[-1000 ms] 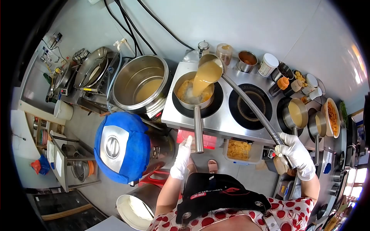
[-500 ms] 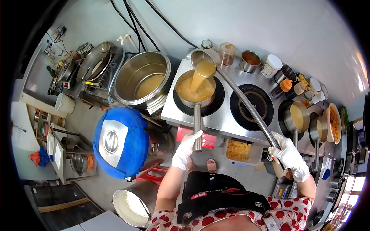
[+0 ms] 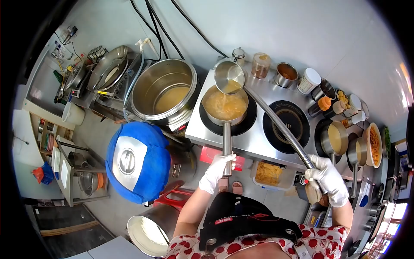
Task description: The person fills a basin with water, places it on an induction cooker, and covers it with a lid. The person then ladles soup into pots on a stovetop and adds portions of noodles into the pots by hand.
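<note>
My right hand [image 3: 327, 179], in a white glove, is wrapped round the end of a long metal handle. That handle belongs to a deep ladle [image 3: 227, 75], tilted over a saucepan, with a little tan liquid at its lip. The saucepan [image 3: 227, 125] stands on the left burner and holds cloudy yellowish liquid with a rippled surface. My gloved left hand [image 3: 220, 170] is closed round the lower end of the saucepan's handle. Left of the stove stands a large steel pot [image 3: 142, 93] with tan liquid at its bottom.
A bare black burner [image 3: 286, 127] is right of the saucepan. Two smaller pans [image 3: 334, 138] [image 3: 357, 151] stand farther right. Jars and bottles [image 3: 309, 81] line the stove's back. A blue-covered container [image 3: 151, 164] stands at the lower left, and a tub of yellow food [image 3: 269, 173] below the stove.
The ladle has tipped further and most of its liquid has run into the saucepan, whose level has risen. My left hand, at first beside the saucepan's handle, has closed round it.
</note>
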The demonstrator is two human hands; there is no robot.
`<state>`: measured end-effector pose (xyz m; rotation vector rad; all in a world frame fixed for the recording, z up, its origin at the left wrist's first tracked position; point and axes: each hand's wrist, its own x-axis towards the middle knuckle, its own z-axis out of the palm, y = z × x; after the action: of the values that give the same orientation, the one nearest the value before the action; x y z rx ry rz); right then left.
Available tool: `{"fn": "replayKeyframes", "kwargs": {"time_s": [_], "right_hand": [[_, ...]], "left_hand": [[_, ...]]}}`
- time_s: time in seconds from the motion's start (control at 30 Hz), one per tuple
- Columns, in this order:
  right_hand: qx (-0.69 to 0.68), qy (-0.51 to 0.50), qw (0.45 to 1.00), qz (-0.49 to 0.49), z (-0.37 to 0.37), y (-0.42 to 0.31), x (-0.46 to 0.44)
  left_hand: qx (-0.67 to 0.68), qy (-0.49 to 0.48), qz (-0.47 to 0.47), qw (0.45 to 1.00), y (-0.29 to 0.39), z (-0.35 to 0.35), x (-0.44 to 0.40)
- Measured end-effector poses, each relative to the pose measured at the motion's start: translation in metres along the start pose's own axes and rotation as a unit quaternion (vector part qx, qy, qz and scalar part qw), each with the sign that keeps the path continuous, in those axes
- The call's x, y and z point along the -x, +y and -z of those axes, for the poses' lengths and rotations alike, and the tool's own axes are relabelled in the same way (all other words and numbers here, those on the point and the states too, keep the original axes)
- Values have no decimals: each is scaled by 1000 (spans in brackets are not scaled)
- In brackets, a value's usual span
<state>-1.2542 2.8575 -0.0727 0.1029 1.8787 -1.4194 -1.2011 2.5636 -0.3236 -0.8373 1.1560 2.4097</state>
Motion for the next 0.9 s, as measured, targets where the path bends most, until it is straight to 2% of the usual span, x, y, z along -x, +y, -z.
{"fn": "replayKeyframes", "kwargs": {"time_s": [0.1,0.2,0.33,0.37,0.4,0.43,0.47,0.5,0.53,0.57,0.63,0.67,0.73,0.77,0.8,0.87,0.9], "right_hand": [[-156,-79,985,3,-1,-14,-19],[-139,-145,979,13,-32,-41,-62],[44,-195,975,100,-106,-59,-176],[105,-192,970,104,-131,-65,-207],[167,-178,959,146,-159,-65,-240],[123,-208,957,158,-187,-61,-271],[142,-180,959,169,-215,-49,-307],[74,-216,942,246,-237,-46,-320],[26,-163,953,252,-263,-43,-333],[89,-157,935,305,-283,-39,-359],[-79,-198,924,316,-317,1,-415],[-239,-265,916,184,-304,-25,-371],[-144,-235,952,133,-270,-52,-316],[-116,-207,956,172,-262,-51,-300],[-146,-219,946,189,-248,-47,-281],[-158,-253,905,303,-221,-17,-247],[-129,-257,919,271,-187,-12,-203]], "left_hand": [[-8,6,2,1000,-1,1,-3],[-24,23,-20,999,-3,1,-6],[-71,35,-18,997,1,5,-5],[-77,43,-9,996,6,5,-2],[-68,36,-3,997,10,4,2],[-71,25,-14,997,11,9,2],[-78,9,-22,997,10,13,3],[-78,6,-31,996,11,15,6],[-82,-3,-36,996,12,16,8],[-94,5,-32,995,11,19,7],[-122,-18,-29,992,16,20,14],[-105,-22,-25,994,19,18,18],[-132,-23,-19,991,33,3,33],[-139,-31,-19,990,36,2,35],[-152,-35,-7,988,41,-5,39],[-183,-44,13,982,48,-14,40],[-182,-85,-18,979,46,-17,39]]}}
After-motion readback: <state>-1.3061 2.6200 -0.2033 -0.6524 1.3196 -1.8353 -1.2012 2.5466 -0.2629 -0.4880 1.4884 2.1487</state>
